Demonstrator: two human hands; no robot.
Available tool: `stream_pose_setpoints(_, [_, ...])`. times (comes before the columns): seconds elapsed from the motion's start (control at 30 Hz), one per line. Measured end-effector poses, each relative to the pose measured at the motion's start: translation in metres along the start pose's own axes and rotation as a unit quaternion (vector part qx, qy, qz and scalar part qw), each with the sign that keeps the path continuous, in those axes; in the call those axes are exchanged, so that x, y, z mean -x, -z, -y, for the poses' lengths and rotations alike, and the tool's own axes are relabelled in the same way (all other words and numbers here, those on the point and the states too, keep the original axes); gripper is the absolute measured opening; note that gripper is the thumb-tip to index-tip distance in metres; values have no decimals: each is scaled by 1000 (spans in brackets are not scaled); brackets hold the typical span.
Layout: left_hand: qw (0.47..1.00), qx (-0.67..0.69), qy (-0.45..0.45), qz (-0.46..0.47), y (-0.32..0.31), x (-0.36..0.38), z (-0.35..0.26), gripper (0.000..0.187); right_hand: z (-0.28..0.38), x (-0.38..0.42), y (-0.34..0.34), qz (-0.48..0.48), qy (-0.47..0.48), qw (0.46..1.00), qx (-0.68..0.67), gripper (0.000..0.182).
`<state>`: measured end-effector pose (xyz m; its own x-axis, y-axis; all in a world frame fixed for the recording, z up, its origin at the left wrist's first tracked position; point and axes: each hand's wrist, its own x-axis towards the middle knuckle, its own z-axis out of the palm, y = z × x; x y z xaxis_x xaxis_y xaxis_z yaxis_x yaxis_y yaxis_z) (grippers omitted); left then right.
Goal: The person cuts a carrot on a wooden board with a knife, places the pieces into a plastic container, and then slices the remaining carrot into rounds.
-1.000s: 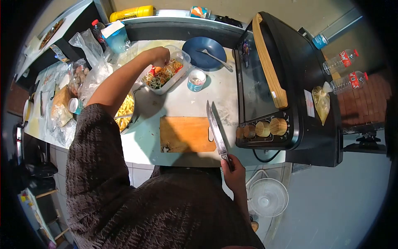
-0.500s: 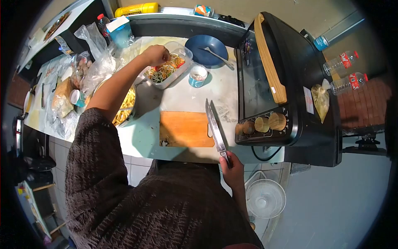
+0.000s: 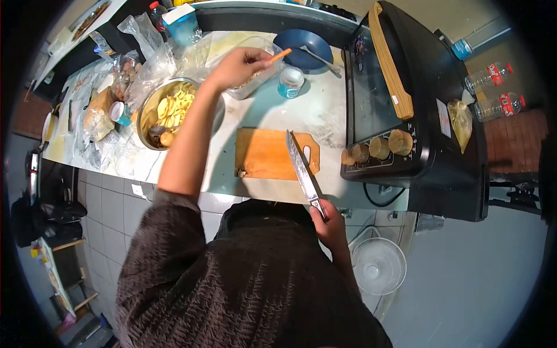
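My left hand (image 3: 241,68) pinches an orange carrot stick (image 3: 281,56) above a clear plastic container (image 3: 267,80), whose contents it mostly hides. My right hand (image 3: 329,223) is wrapped round the handle of a large knife (image 3: 301,167). The blade points away from me and crosses the right part of a wooden cutting board (image 3: 264,153). Under my left forearm stands a metal bowl (image 3: 141,123) with yellow slices (image 3: 174,110) in it. A small white-and-blue tub (image 3: 290,84) sits right of the container.
A dark blue plate (image 3: 287,42) with a fork (image 3: 320,58) lies at the back. On the right stands a black oven (image 3: 426,87) with a wooden handle. Plastic bags (image 3: 154,72) crowd the left side. A white basket (image 3: 380,267) is below the counter.
My left hand has lifted out of the container and moved right, now with a carrot stick. The view has shifted, showing more of the bowl. My right hand still holds the knife.
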<state>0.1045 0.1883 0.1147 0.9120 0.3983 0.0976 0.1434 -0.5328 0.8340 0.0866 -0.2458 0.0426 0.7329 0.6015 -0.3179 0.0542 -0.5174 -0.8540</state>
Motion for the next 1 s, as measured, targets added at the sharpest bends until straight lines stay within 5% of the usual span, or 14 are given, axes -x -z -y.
stream_pose_setpoints(0.07, [998, 24, -34, -35, -27, 39, -19, 28, -1, 1, 1, -1, 10, 1000, 10, 30])
stream_pose_setpoints(0.33, [975, 37, 210, -58, -111, 166, 5, 25, -20, -5, 19, 12, 12, 1000, 8, 26])
stream_pose_setpoints(0.4, [974, 110, 183, -80, -120, 177, 9, 26, -24, -8, 24, 22, 20, 999, 19, 27])
stream_pose_setpoints(0.47, [966, 106, 227, -68, -123, 181, 5, 25, -38, -13, 24, 37, 10, 999, 7, 28])
stream_pose_setpoints(0.53, [915, 256, 286, -122, -127, 182, 2, 23, -30, -12, 27, 51, 15, 999, 11, 28])
stream_pose_setpoints(0.7, [877, 367, 271, -152, -114, 176, 6, 20, -40, -12, 26, 62, 31, 997, -18, 28])
stream_pose_setpoints(1.0, [913, 308, 173, -203, -37, 95, 2, 22, -29, -9, 26, 66, 28, 997, -24, 21])
